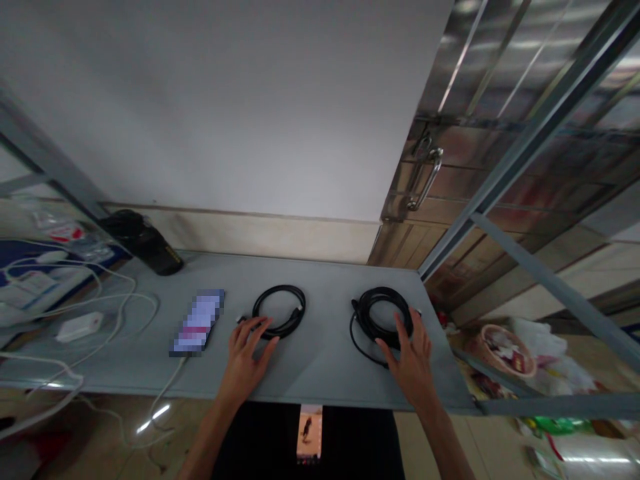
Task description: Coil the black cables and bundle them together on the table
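Note:
Two black coiled cables lie on a grey table [320, 360]. My left hand [245, 357] rests flat with fingers spread, its fingertips touching the near edge of the smaller coil [279, 310]. My right hand [413, 360] lies open with fingers stretched onto the near right side of the larger, thicker coil [381, 317]. Neither hand grips anything.
A phone [197, 322] lies left of the small coil, with a white cable running from it off the front edge. A black bottle-like object [145, 243] lies at the back left. White chargers and cables [80, 325] clutter the far left. Metal frame bars [525, 133] rise at right.

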A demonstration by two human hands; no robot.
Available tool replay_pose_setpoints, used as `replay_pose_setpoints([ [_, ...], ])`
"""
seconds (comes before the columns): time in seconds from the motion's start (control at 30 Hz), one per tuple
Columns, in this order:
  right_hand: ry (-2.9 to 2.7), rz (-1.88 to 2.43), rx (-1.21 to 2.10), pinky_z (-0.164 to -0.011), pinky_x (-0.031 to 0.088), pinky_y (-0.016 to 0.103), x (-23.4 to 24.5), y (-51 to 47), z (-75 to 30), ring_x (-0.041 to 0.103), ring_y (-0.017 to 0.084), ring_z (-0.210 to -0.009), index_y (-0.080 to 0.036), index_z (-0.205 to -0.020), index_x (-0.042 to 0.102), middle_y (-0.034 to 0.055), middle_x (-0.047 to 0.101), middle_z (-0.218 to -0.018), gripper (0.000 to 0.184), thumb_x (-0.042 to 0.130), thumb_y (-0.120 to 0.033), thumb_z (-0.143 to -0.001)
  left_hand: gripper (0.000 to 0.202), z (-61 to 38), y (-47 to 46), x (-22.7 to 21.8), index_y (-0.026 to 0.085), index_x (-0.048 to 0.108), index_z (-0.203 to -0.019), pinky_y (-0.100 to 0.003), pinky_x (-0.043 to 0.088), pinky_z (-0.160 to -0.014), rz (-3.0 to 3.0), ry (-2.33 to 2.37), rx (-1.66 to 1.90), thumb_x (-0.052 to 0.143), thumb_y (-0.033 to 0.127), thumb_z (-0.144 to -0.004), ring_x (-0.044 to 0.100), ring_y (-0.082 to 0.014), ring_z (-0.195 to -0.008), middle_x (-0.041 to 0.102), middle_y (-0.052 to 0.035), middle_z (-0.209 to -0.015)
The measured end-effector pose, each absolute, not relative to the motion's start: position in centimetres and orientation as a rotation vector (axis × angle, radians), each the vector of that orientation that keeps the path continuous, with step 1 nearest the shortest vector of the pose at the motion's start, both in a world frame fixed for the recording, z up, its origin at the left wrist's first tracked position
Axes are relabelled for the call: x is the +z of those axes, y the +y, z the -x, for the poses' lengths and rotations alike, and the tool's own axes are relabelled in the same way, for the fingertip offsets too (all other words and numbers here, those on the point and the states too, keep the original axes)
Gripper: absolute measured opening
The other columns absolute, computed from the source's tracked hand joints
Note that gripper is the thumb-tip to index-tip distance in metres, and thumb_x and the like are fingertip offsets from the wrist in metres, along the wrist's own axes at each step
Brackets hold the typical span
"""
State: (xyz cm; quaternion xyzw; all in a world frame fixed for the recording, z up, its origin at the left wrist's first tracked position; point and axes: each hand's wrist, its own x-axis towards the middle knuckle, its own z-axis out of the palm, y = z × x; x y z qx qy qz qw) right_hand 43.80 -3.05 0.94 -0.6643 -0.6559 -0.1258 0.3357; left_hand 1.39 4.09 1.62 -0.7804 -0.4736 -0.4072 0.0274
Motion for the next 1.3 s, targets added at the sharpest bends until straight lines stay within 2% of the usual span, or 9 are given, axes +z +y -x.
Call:
replay_pose_setpoints([
  [0.1, -1.852, 1.731, -0.373, -0.130, 0.042, 0.070, 1.2, -2.9, -42.6, 0.027, 0.045, -0.176, -0.020, -0.178, 0.041, 0.0251, 0.015, -0.192, 0.083, 0.054, -0.071, -0.115, 0.044, -1.3, 4.1, 1.6, 0.030, 0.064, -0.155, -0.064, 0.054, -0.120, 2.413, -1.475, -1.243, 0.072, 0.033, -0.112, 0.066, -0.0364, -0.136, 0.072, -0.0125, -0.144],
  [0.2, -1.936, 1.737, -0.383, -0.134, 0.035, 0.071, 0.7, -2.7, -41.8, 0.018, 0.048, -0.178, -0.011, -0.177, 0.042, 0.0302, 0.010, -0.191, 0.108, 0.057, -0.089, -0.104, 0.042, -1.2, 4.0, 1.4, 0.029, 0.064, -0.154, -0.064, 0.054, -0.120, 2.414, -1.489, -1.235, 0.071, 0.034, -0.112, 0.066, -0.0360, -0.135, 0.072, -0.0127, -0.143],
  [0.33, -1.994, 1.722, -0.371, -0.135, 0.032, 0.072, -0.8, -2.3, -41.5, 0.028, 0.050, -0.175, -0.007, -0.176, 0.043, 0.0342, 0.022, -0.187, 0.124, 0.060, -0.099, -0.095, 0.039, -1.2, 4.0, 1.2, 0.030, 0.066, -0.151, -0.064, 0.054, -0.120, 2.408, -1.505, -1.237, 0.070, 0.038, -0.113, 0.067, -0.0358, -0.135, 0.073, -0.0124, -0.142],
  [0.47, -2.000, 1.689, -0.367, -0.127, 0.048, 0.062, -1.7, -1.8, -41.6, 0.054, 0.043, -0.160, -0.006, -0.176, 0.040, 0.0303, 0.051, -0.174, 0.098, 0.052, -0.079, -0.112, 0.038, -1.2, 4.0, 1.2, 0.030, 0.067, -0.149, -0.063, 0.055, -0.120, 2.407, -1.501, -1.249, 0.070, 0.039, -0.112, 0.068, -0.0353, -0.134, 0.073, -0.0117, -0.141],
  [0.63, -1.964, 1.715, -0.412, -0.109, 0.060, 0.054, -1.6, -1.3, -42.1, 0.071, 0.036, -0.130, -0.014, -0.153, 0.066, 0.0214, 0.074, -0.143, 0.054, 0.040, -0.050, -0.123, 0.037, -1.2, 3.9, 1.3, 0.030, 0.066, -0.149, -0.063, 0.054, -0.120, 2.413, -1.509, -1.262, 0.071, 0.037, -0.112, 0.068, -0.0346, -0.134, 0.073, -0.0116, -0.140],
  [0.73, -1.952, 1.695, -0.399, -0.100, 0.062, 0.051, -1.1, -0.9, -42.6, 0.073, 0.032, -0.113, -0.018, -0.133, 0.074, 0.0166, 0.078, -0.125, 0.042, 0.040, -0.042, -0.123, 0.037, -1.2, 3.9, 1.4, 0.030, 0.066, -0.148, -0.062, 0.055, -0.119, 2.419, -1.506, -1.269, 0.071, 0.036, -0.112, 0.068, -0.0343, -0.132, 0.074, -0.0116, -0.140],
  [0.97, -1.803, 1.688, -0.335, -0.089, 0.063, 0.047, 1.1, 0.2, -44.7, 0.078, 0.031, -0.095, -0.018, -0.118, 0.071, 0.0160, 0.080, -0.106, 0.049, 0.035, -0.051, -0.125, 0.033, -1.3, 3.8, 1.6, 0.030, 0.068, -0.145, -0.058, 0.056, -0.116, 2.409, -1.516, -1.311, 0.071, 0.037, -0.113, 0.069, -0.0331, -0.129, 0.075, -0.0107, -0.137],
  [1.13, -1.691, 1.720, -0.190, -0.091, 0.066, 0.047, 3.0, 1.2, -46.0, 0.083, 0.033, -0.101, -0.016, -0.135, 0.068, 0.0185, 0.084, -0.119, 0.053, 0.034, -0.055, -0.124, 0.031, -1.3, 3.8, 1.5, 0.029, 0.069, -0.143, -0.056, 0.056, -0.113, 2.408, -1.547, -1.310, 0.070, 0.039, -0.113, 0.070, -0.0326, -0.125, 0.076, -0.0105, -0.134],
  [1.3, -1.663, 1.669, 0.015, -0.090, 0.066, 0.046, 5.9, 2.0, -45.7, 0.083, 0.032, -0.101, -0.019, -0.130, 0.069, 0.0184, 0.083, -0.123, 0.056, 0.030, -0.058, -0.123, 0.031, -1.2, 3.9, 1.3, 0.029, 0.070, -0.143, -0.056, 0.056, -0.114, 2.416, -1.542, -1.329, 0.067, 0.040, -0.114, 0.071, -0.0323, -0.125, 0.077, -0.0102, -0.133],
])
